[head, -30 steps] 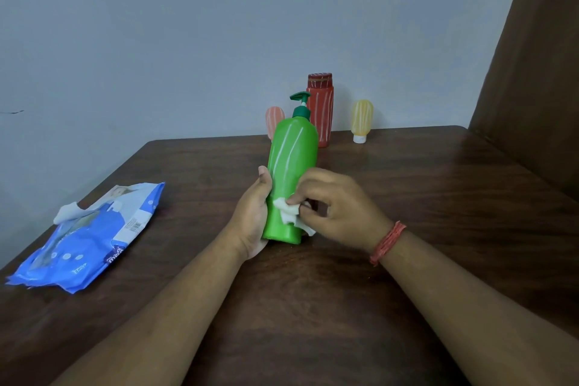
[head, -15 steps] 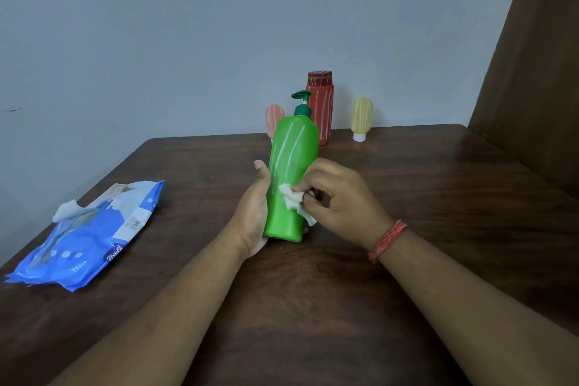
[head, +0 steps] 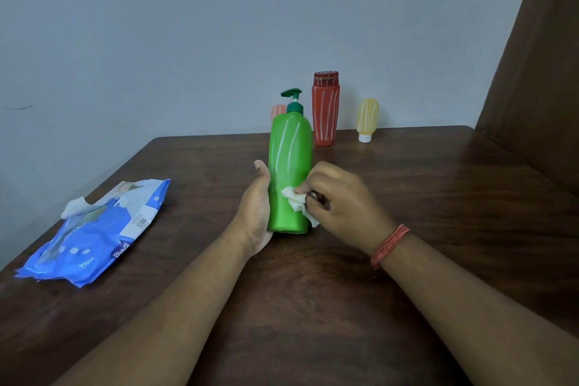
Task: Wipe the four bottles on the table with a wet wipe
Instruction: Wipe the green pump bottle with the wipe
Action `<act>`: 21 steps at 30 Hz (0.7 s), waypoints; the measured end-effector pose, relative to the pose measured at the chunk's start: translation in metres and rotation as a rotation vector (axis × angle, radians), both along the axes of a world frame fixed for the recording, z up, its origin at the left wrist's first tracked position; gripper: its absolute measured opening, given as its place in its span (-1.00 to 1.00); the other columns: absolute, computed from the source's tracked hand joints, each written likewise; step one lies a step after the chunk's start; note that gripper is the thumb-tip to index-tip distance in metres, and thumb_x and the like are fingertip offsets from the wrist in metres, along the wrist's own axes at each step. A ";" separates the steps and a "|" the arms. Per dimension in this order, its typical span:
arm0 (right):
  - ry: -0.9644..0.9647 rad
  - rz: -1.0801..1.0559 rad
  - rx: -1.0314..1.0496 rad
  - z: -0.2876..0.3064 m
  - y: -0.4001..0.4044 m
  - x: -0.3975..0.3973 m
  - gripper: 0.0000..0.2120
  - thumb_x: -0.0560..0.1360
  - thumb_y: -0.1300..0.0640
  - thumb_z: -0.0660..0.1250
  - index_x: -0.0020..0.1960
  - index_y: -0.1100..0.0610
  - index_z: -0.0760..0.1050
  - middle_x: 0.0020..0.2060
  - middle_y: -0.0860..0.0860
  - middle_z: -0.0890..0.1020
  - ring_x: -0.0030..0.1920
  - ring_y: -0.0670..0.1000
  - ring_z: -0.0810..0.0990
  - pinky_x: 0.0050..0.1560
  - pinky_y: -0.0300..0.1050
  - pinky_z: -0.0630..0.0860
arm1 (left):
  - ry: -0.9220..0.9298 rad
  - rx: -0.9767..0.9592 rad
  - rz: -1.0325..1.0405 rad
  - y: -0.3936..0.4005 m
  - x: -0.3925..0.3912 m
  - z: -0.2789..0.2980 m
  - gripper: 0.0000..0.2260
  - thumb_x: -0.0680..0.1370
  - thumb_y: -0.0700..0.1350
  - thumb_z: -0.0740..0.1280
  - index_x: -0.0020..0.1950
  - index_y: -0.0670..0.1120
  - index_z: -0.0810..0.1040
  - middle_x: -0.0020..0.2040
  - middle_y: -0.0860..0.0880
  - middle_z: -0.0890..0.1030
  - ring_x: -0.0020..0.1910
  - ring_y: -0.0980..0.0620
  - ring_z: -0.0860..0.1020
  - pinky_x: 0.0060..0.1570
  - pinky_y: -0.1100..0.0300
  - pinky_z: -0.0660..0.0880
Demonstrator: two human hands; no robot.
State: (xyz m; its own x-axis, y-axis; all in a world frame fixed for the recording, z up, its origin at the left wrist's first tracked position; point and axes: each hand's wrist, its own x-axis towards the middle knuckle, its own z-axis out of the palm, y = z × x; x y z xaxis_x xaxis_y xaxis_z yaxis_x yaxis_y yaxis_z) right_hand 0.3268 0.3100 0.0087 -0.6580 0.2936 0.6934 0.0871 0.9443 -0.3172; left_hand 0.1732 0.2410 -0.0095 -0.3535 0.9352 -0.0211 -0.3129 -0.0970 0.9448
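While right fingers [head: 305,194] pinch wipe [head: 296,200], green bottle [head: 289,166] hides left fingers, grip unclear.

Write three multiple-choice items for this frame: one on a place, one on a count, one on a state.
1. Where does the blue plastic wipes pack lie on the dark wooden table?
A. left side
B. right side
C. behind the bottles

2. How many bottles stand at the table's far edge?
A. one
B. three
C. five

3. What is the right hand doing?
A. resting flat on the table
B. pressing the pump
C. pinching a crumpled white wet wipe against the tall green pump bottle

Answers: 1 A, the pack lies left of both arms. 2 B, red, yellow and a partly hidden pink one stand there. 3 C, while the left hand holds the bottle.
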 end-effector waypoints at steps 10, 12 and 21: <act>0.125 -0.072 -0.072 -0.005 0.005 -0.002 -0.90 0.45 0.35 0.40 -0.07 0.21 0.61 -0.15 -0.02 0.53 -0.20 -0.08 0.51 -0.20 -0.26 0.45 | 0.056 0.061 -0.067 -0.004 -0.005 0.000 -0.42 0.60 0.22 0.11 0.51 -0.09 0.39 0.36 -0.19 0.56 0.35 -0.18 0.54 0.25 -0.08 0.52; 0.119 -0.058 -0.066 -0.005 0.005 -0.001 -0.90 0.44 0.36 0.40 -0.08 0.21 0.60 -0.16 -0.02 0.53 -0.19 -0.07 0.51 -0.19 -0.25 0.46 | 0.088 0.094 -0.060 -0.005 -0.002 0.001 -0.45 0.61 0.19 0.11 0.51 -0.09 0.38 0.35 -0.19 0.58 0.35 -0.19 0.53 0.25 -0.07 0.53; 0.164 -0.085 -0.043 -0.005 0.003 -0.004 -0.91 0.45 0.35 0.39 -0.08 0.21 0.58 -0.15 -0.05 0.50 -0.20 -0.12 0.46 -0.18 -0.37 0.38 | 0.252 0.132 0.005 -0.006 0.002 0.003 -0.44 0.60 0.25 0.18 0.47 -0.09 0.42 0.32 -0.20 0.58 0.31 -0.23 0.55 0.28 -0.18 0.50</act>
State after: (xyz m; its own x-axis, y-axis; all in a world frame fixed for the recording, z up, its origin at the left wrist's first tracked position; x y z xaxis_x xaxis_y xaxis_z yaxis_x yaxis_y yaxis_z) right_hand 0.3228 0.3128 0.0032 -0.5085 0.3755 0.7749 0.1100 0.9209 -0.3740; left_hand 0.1749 0.2353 -0.0067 -0.3365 0.9223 0.1902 -0.0685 -0.2254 0.9718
